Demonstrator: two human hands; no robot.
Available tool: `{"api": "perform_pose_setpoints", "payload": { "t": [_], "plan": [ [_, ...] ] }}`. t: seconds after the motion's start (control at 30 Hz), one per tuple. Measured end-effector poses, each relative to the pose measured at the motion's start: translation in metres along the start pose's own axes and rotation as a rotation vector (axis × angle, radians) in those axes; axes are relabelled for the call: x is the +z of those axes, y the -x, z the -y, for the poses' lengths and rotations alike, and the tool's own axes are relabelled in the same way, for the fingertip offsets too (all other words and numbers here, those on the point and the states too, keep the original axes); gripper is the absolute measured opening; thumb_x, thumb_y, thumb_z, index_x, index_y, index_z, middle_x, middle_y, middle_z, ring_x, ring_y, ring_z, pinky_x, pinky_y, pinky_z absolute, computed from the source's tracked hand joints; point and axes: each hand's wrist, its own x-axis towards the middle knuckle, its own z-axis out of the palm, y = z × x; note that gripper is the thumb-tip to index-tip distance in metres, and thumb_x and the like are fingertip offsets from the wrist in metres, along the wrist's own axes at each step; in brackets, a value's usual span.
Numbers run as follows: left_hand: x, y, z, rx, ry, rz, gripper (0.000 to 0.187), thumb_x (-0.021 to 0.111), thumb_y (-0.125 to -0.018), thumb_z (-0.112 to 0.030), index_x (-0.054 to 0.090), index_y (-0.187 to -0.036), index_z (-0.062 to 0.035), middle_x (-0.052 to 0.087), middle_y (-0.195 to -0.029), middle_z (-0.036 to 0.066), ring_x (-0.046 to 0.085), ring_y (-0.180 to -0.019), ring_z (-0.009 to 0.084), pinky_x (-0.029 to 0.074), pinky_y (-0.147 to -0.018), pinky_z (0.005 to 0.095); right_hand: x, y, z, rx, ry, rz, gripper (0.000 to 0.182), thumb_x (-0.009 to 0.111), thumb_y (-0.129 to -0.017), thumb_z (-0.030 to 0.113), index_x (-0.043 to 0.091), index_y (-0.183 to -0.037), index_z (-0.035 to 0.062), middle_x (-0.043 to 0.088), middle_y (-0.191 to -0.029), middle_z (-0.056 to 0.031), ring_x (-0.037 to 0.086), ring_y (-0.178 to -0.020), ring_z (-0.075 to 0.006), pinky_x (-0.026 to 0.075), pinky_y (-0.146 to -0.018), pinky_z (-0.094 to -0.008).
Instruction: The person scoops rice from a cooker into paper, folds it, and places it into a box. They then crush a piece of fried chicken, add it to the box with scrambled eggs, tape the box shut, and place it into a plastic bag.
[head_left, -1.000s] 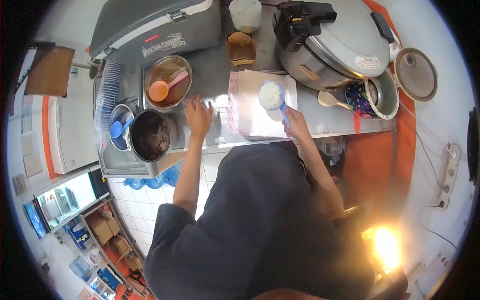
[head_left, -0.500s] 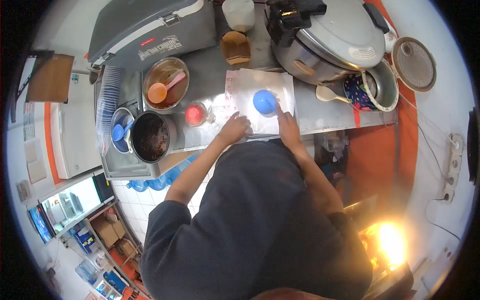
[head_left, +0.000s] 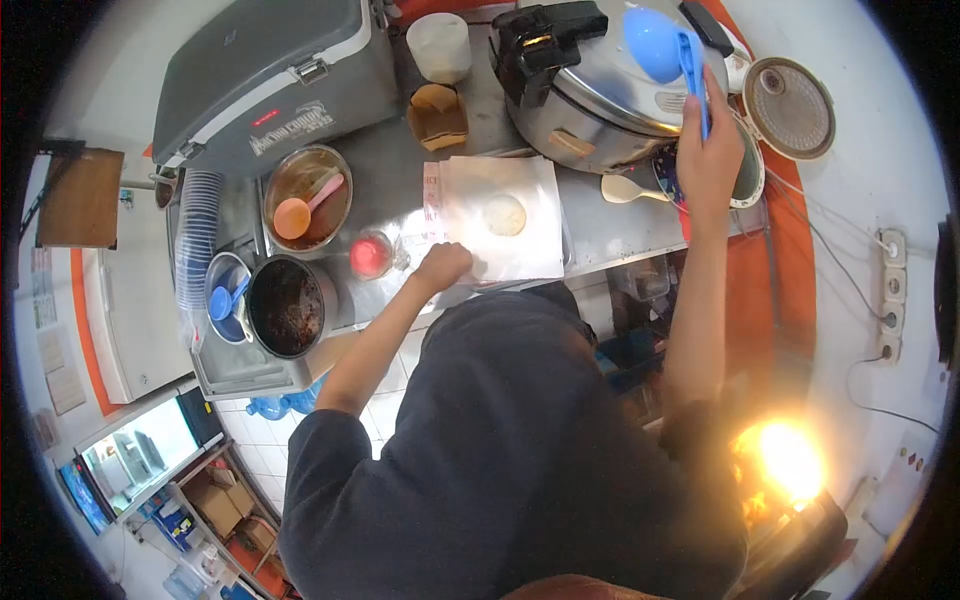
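My right hand (head_left: 712, 160) is closed round the handle of a blue scoop (head_left: 657, 47), raised over the lid of the large steel rice cooker (head_left: 590, 120). On the white paper sheets (head_left: 472, 190) lies a round mound of white rice (head_left: 504, 214). My left hand (head_left: 444, 266) rests at the near left edge of the paper, its fingers curled in; whatever may be between them is hidden. A jar with a red lid (head_left: 370, 256) stands to the left of the paper.
A grey cool box (head_left: 270, 80), a steel bowl with a pink ladle (head_left: 328, 230), a dark pot (head_left: 290, 305) and stacked cups (head_left: 198, 240) are at left. Behind the paper are a brown carton (head_left: 437, 117) and a white roll (head_left: 438, 48). A pale spoon (head_left: 632, 189) lies at right.
My right hand has lifted the blue scoop off the paper and moved it up and right over the cooker. The rice mound now shows. My left hand's fingers have curled in.
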Motion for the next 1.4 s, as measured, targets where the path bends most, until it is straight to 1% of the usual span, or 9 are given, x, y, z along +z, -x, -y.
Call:
{"api": "perform_pose_setpoints", "payload": {
  "t": [0.27,0.4,0.5,0.7,0.83,0.9,1.0,1.17,1.4],
  "plan": [
    [-0.034,-0.007,0.004,-0.138,0.4,-0.16,0.01,0.071,-0.067,-0.013,0.066,-0.074,-0.0089,0.067,-0.077,0.012,0.066,-0.076,0.0343,0.051,-0.067,0.0453,0.045,-0.007,-0.024,-0.306,0.406,-0.161,0.032,0.061,-0.095,0.023,0.064,-0.123,0.0081,0.064,-0.101,-0.0158,0.06,-0.095,-0.0353,0.046,-0.084,-0.0456],
    [-0.058,-0.008,0.004,-0.198,0.636,-0.112,0.028,0.082,-0.065,-0.023,0.065,-0.082,-0.0068,0.065,-0.072,0.011,0.064,-0.071,0.0302,0.049,-0.064,0.0418,0.093,0.122,0.012,-0.21,-0.211,0.423,0.02,0.07,-0.088,0.019,0.065,-0.099,0.0021,0.065,-0.101,-0.0142,0.061,-0.1,-0.0337,0.047,-0.09,-0.0436],
    [-0.062,-0.013,0.014,-0.139,0.693,-0.067,0.033,0.083,-0.072,-0.03,0.07,-0.088,-0.0036,0.064,-0.072,0.011,0.062,-0.069,0.0271,0.048,-0.064,0.0389,0.131,0.218,0.008,-0.235,-0.067,0.862,0.025,0.073,-0.083,0.02,0.068,-0.101,0.0034,0.063,-0.099,-0.0138,0.06,-0.098,-0.0329,0.049,-0.086,-0.0454],
    [-0.059,-0.025,0.032,0.072,0.745,-0.291,0.021,0.072,-0.085,-0.019,0.075,-0.089,0.0013,0.071,-0.085,0.016,0.067,-0.083,0.0321,0.052,-0.076,0.038,0.17,0.258,-0.067,-0.218,0.103,1.026,0.016,0.06,-0.09,0.016,0.071,-0.093,0.0047,0.064,-0.092,-0.0146,0.062,-0.091,-0.0333,0.051,-0.081,-0.045],
    [-0.064,-0.036,0.041,0.0,0.789,-0.189,0.021,0.071,-0.085,-0.017,0.075,-0.091,0.0022,0.073,-0.09,0.018,0.07,-0.085,0.0331,0.053,-0.078,0.0379,0.158,0.222,-0.079,0.03,-0.181,1.098,0.02,0.061,-0.092,0.021,0.072,-0.093,0.0036,0.068,-0.094,-0.0148,0.065,-0.097,-0.0295,0.052,-0.083,-0.0386],
    [-0.063,-0.04,0.044,-0.007,0.785,-0.15,0.021,0.071,-0.084,-0.017,0.075,-0.093,0.0018,0.073,-0.089,0.02,0.071,-0.083,0.0324,0.053,-0.076,0.0394,0.134,0.229,-0.102,0.506,-0.377,1.248,0.029,0.061,-0.095,0.023,0.067,-0.117,0.0055,0.069,-0.106,-0.0175,0.065,-0.107,-0.029,0.053,-0.088,-0.0373],
    [-0.053,-0.043,0.055,-0.057,0.667,-0.092,0.023,0.079,-0.075,-0.016,0.075,-0.09,0.0,0.071,-0.085,0.02,0.069,-0.077,0.0286,0.052,-0.072,0.0379,0.112,0.298,-0.194,1.417,-1.304,0.054,0.08,0.068,-0.089,0.008,0.021,-0.153,0.015,0.046,-0.143,-0.0133,0.054,-0.121,-0.0292,0.047,-0.101,-0.0411],
    [-0.054,-0.043,0.038,-0.203,0.835,-0.012,0.023,0.084,-0.07,-0.006,0.071,-0.087,0.0018,0.07,-0.079,0.01,0.063,-0.073,0.0162,0.051,-0.071,0.0299,0.152,0.25,-0.185,0.856,-1.246,-0.138,0.088,0.07,-0.088,0.0,0.017,-0.157,0.015,0.041,-0.144,-0.0143,0.05,-0.128,-0.0289,0.045,-0.105,-0.0437],
    [-0.066,-0.049,0.033,-0.151,0.812,-0.038,0.024,0.085,-0.07,-0.007,0.07,-0.085,0.0016,0.066,-0.076,0.006,0.06,-0.071,0.0136,0.05,-0.067,0.0286,0.181,0.213,-0.193,1.378,-1.061,-0.426,0.063,0.076,-0.084,0.008,0.038,-0.134,0.0025,0.058,-0.121,-0.0139,0.062,-0.097,-0.0249,0.053,-0.082,-0.0353]
  ]
}}
